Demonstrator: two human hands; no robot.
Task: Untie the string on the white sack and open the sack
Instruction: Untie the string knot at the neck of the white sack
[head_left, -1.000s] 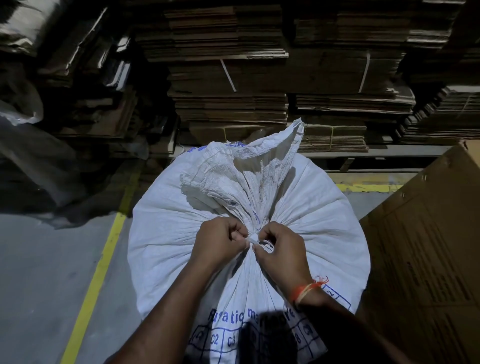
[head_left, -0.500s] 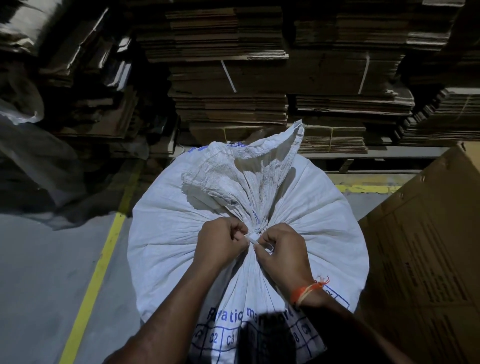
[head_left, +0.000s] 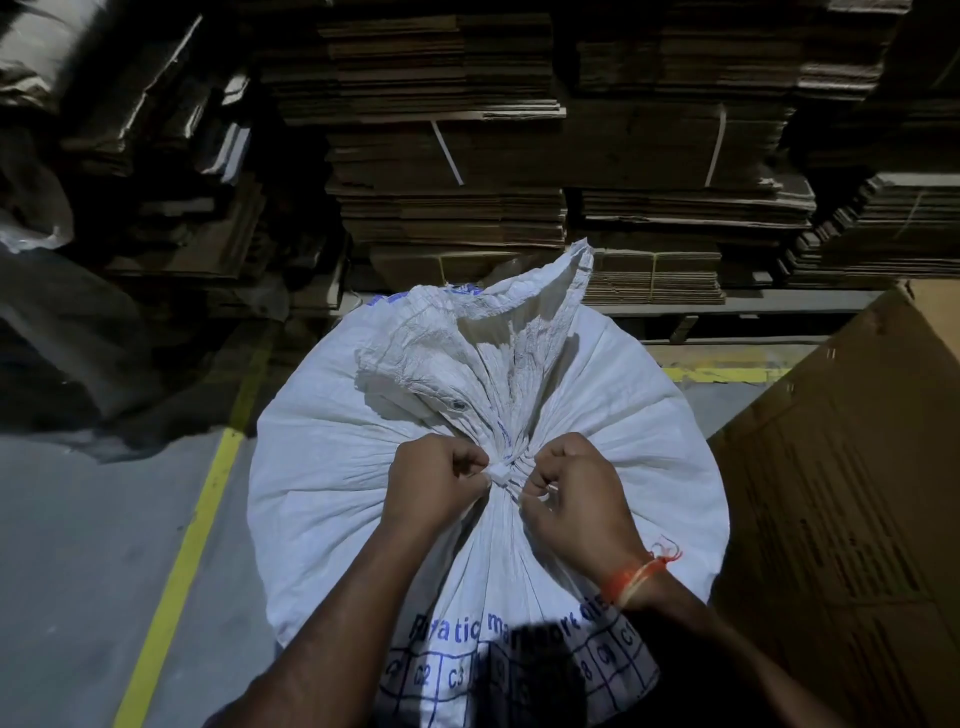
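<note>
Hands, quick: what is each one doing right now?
Left hand: fingers curled, pinching the string at the tied neck of the white sack.
Right hand: fingers curled, pinching the string on the other side of the knot.

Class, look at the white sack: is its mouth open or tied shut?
Tied shut: the white sack stays gathered at the string.
</note>
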